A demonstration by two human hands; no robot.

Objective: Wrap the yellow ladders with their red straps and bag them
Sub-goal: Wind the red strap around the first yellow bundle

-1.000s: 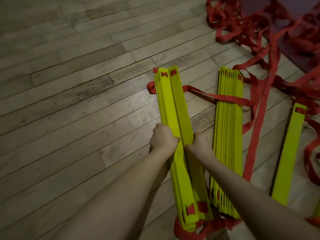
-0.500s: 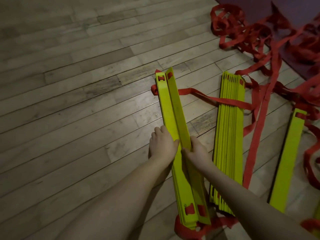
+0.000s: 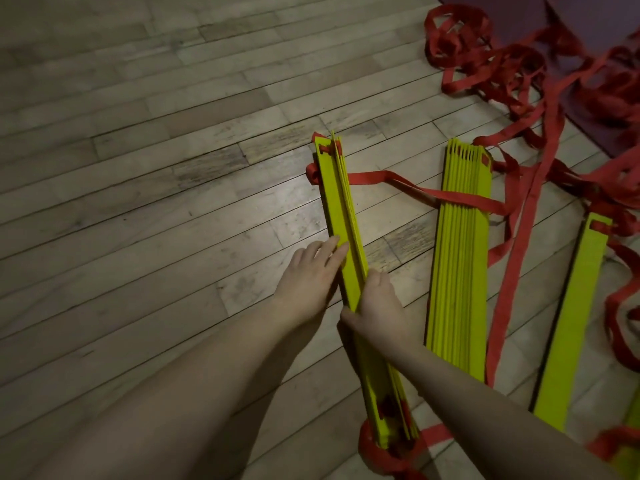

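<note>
Left hand (image 3: 309, 271): flat, fingers straight, pressing the rung stack's (image 3: 341, 216) left face.
Right hand (image 3: 377, 306): curled round the stack's right edge (thumb underneath).
Stack: on edge on the wooden floor (image 3: 138, 202), sandwiched between both hands.

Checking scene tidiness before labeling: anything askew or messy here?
Yes. The red straps lie in a loose tangle across the floor at upper right, partly on a dark mat. One strap crosses the second rung stack. A lone rung lies apart.
</note>
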